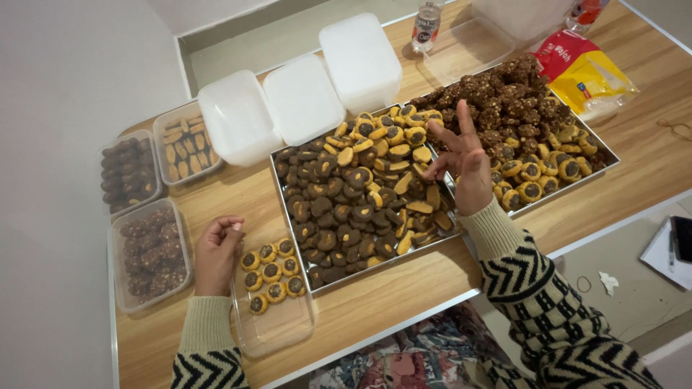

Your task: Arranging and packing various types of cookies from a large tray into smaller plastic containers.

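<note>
We judge the round chocolate-centred cookies (271,272) in the clear plastic box (277,328) light and crumbly (best pinched at their rims), our left hand (218,248) curled empty beside them, right hand (461,155) spread over the tray (315,283).

The bottle (427,25) at the desk's (404,288) far edge loses its top to the picture's upper edge, as do the clear tub (530,14) and red packet (585,11) near the far right corner. The notebook (667,252) is cut by the right edge. The left hand's (218,252) curled fingertips hide whatever they pinch
</note>
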